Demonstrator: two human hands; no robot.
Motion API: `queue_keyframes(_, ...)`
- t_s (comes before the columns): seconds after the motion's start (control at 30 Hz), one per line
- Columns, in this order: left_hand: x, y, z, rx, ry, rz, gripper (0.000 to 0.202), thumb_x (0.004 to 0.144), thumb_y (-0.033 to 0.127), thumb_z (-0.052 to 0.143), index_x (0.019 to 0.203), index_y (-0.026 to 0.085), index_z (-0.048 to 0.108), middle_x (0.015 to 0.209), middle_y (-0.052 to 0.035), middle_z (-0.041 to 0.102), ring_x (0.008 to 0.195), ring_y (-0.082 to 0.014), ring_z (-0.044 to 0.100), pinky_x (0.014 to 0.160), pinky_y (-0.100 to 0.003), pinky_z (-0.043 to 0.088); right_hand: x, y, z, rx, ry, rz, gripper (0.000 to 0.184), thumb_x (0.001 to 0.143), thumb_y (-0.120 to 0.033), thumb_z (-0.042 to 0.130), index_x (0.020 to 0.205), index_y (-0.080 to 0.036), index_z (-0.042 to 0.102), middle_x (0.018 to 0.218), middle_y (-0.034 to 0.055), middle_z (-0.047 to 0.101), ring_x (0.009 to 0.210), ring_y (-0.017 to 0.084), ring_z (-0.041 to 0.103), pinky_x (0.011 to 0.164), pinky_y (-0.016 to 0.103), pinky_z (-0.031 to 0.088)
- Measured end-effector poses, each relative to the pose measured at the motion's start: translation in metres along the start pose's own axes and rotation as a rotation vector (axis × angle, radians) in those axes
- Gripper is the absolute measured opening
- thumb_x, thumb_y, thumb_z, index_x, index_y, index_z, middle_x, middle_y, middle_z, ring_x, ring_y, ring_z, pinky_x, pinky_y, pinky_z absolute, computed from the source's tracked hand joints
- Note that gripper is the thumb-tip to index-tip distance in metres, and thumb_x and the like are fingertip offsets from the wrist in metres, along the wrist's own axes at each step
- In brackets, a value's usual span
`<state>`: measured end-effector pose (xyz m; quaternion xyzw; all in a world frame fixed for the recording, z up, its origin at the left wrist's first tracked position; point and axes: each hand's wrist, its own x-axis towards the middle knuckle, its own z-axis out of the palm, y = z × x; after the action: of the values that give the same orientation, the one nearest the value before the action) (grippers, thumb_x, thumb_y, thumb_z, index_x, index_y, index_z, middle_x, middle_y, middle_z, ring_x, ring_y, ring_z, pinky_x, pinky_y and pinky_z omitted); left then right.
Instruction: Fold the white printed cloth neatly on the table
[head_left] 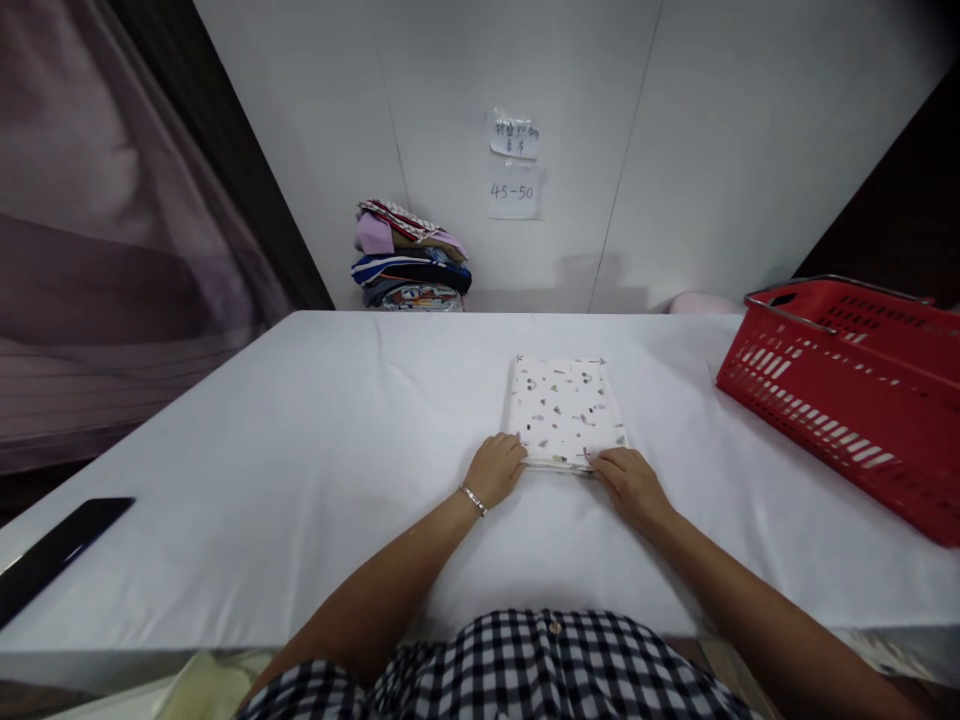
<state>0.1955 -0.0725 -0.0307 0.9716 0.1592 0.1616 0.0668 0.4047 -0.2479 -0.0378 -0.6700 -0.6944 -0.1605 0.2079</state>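
Observation:
A folded white cloth (559,405) with small scattered prints lies flat on the white-covered table, its layers showing along the near edge. At its near left corner, my left hand (498,468) grips the edge with the fingers curled; a bracelet circles that wrist. My right hand (634,484) pinches the same near edge toward the right corner, thumb and fingers closed on the fabric. Both fingertips are partly hidden by the hands and cloth.
A red plastic basket (847,400) with a metal handle stands at the right. Folded fabrics (411,258) are stacked beyond the table's far edge. A dark flat device (64,550) lies at the left. Two paper notes (515,165) hang on the wall; a curtain (112,230) hangs left.

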Motion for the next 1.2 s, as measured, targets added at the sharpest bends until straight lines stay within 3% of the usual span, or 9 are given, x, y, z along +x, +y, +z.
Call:
queue_keyframes(0.2, -0.002, -0.001, 0.0, -0.073, 0.064, 0.021, 0.011, 0.084, 0.027, 0.053, 0.091, 0.019, 0.056, 0.098, -0.0058, 0.057, 0.093, -0.0202, 0.048, 0.078, -0.034, 0.039, 0.002, -0.008, -0.003, 0.028, -0.035, 0.014, 0.021, 0.089, -0.02, 0.044, 0.1, -0.016, 0.062, 0.095, 0.0102, 0.063, 0.088, 0.021, 0.055, 0.073, 0.033, 0.041)
queue_keyframes(0.43, 0.0, 0.001, -0.001, -0.038, 0.024, -0.006, 0.005, 0.083, 0.021, 0.053, 0.087, 0.019, 0.056, 0.095, -0.0052, 0.058, 0.091, -0.0206, 0.049, 0.077, -0.035, 0.039, 0.005, -0.003, 0.003, 0.023, 0.009, -0.019, 0.021, 0.09, -0.019, 0.043, 0.097, -0.016, 0.062, 0.089, 0.0092, 0.063, 0.083, 0.02, 0.054, 0.07, 0.031, 0.04)
queue_keyframes(0.67, -0.007, -0.005, -0.004, -0.056, 0.022, 0.012, 0.017, 0.081, 0.024, 0.057, 0.097, 0.02, 0.055, 0.105, -0.0054, 0.056, 0.098, -0.021, 0.048, 0.079, -0.035, 0.039, -0.003, -0.012, 0.003, -0.014, -0.032, -0.002, 0.03, 0.088, -0.014, 0.042, 0.117, -0.015, 0.053, 0.104, 0.0116, 0.059, 0.096, 0.023, 0.052, 0.079, 0.036, 0.041)
queue_keyframes(0.87, -0.005, -0.006, -0.003, -0.046, -0.024, -0.061, 0.015, 0.079, 0.018, 0.056, 0.094, 0.02, 0.055, 0.1, -0.0052, 0.056, 0.094, -0.0202, 0.048, 0.08, -0.036, 0.041, -0.004, -0.014, 0.008, -0.068, -0.025, 0.006, 0.035, 0.086, -0.007, 0.039, 0.116, -0.016, 0.053, 0.104, 0.0115, 0.06, 0.095, 0.023, 0.051, 0.079, 0.037, 0.04)
queue_keyframes(1.0, -0.003, 0.008, 0.001, -0.046, -0.026, -0.075, 0.013, 0.078, 0.018, 0.057, 0.09, 0.019, 0.054, 0.099, -0.0057, 0.055, 0.094, -0.0205, 0.049, 0.08, -0.035, 0.042, -0.003, 0.004, 0.008, -0.061, -0.017, -0.041, 0.037, 0.084, -0.007, 0.04, 0.116, -0.018, 0.054, 0.105, 0.0105, 0.06, 0.097, 0.022, 0.051, 0.079, 0.036, 0.04)
queue_keyframes(1.1, 0.001, 0.028, 0.005, -0.029, -0.035, -0.014, 0.011, 0.08, 0.023, 0.057, 0.088, 0.018, 0.053, 0.101, -0.0064, 0.055, 0.095, -0.0211, 0.049, 0.079, -0.035, 0.043, 0.0, 0.022, 0.006, -0.125, 0.01, 0.015, 0.034, 0.081, -0.006, 0.042, 0.109, -0.017, 0.057, 0.103, 0.0105, 0.061, 0.096, 0.023, 0.051, 0.081, 0.037, 0.038)
queue_keyframes(1.2, 0.004, 0.045, 0.005, -0.029, -0.067, 0.051, 0.013, 0.081, 0.027, 0.057, 0.089, 0.018, 0.052, 0.099, -0.0064, 0.055, 0.094, -0.021, 0.049, 0.077, -0.035, 0.043, 0.003, 0.024, 0.003, -0.163, -0.015, 0.042, 0.033, 0.081, -0.007, 0.043, 0.109, -0.017, 0.057, 0.105, 0.0109, 0.06, 0.099, 0.024, 0.05, 0.084, 0.039, 0.036)
